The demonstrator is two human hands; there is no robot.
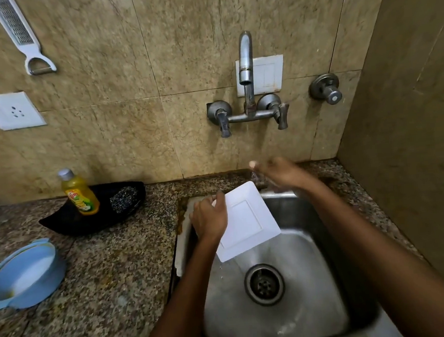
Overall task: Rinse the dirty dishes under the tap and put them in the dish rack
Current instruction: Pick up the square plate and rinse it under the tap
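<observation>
Two hands: left (pixel 209 217) grips plate (pixel 247 221) edge over sink (pixel 293 199), right (pixel 280 174) blurred, open.

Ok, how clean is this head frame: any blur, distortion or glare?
Head view: the right hand is motion-blurred under the tap; the left hand and white square plate are sharp. Wide-angle bending curves the wall tiles and counter edges. Lighting is soft, with mild sheen on the sink.

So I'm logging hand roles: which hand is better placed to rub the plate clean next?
Right. The left hand already grips the white plate over the sink, while the right hand is free beside it under the tap.
</observation>
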